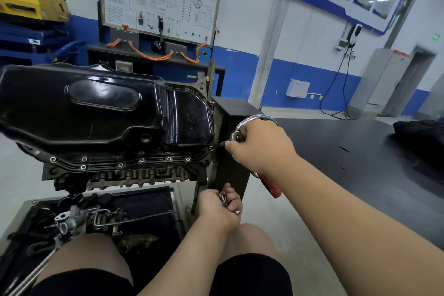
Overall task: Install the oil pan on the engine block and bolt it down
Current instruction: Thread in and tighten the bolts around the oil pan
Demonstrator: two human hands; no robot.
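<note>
A glossy black oil pan (96,108) sits on the upturned engine block (134,175), which is mounted on a stand. Several bolts (142,160) line the pan's near flange. My right hand (259,146) grips a ratchet wrench with a red handle (270,186); its shaft reaches the bolt at the pan's near right corner (211,148). Behind that hand is the stand's chrome handwheel (258,118). My left hand (219,206) hangs lower, below the block, and holds several loose bolts (224,199) in its curled fingers.
A black tray (153,202) under the engine holds loose engine parts and a metal rod. My knees are at the bottom of the view. A dark table (348,156) with a black cloth stretches to the right. A training board stands behind the engine.
</note>
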